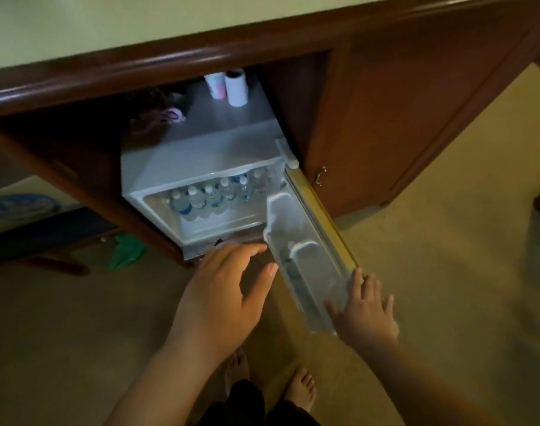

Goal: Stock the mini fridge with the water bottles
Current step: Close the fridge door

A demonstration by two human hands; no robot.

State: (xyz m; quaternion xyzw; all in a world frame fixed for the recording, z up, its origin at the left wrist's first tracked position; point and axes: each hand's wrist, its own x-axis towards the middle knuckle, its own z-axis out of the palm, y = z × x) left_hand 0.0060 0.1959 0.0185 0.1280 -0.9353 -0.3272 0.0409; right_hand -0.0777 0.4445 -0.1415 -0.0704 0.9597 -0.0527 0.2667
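White mini fridge (201,158) sits inside a dark wooden cabinet (370,118), its door (311,259) swung open toward the viewer. About seven clear plastic water bottles (214,195) stand upright in a row inside the fridge, caps up. Two paper cups (227,86) rest on the fridge's top. In front of the fridge, the left hand (228,290) hovers with fingers spread, holding nothing. The right hand (362,312) lies flat against the door's outer edge, fingers straight.
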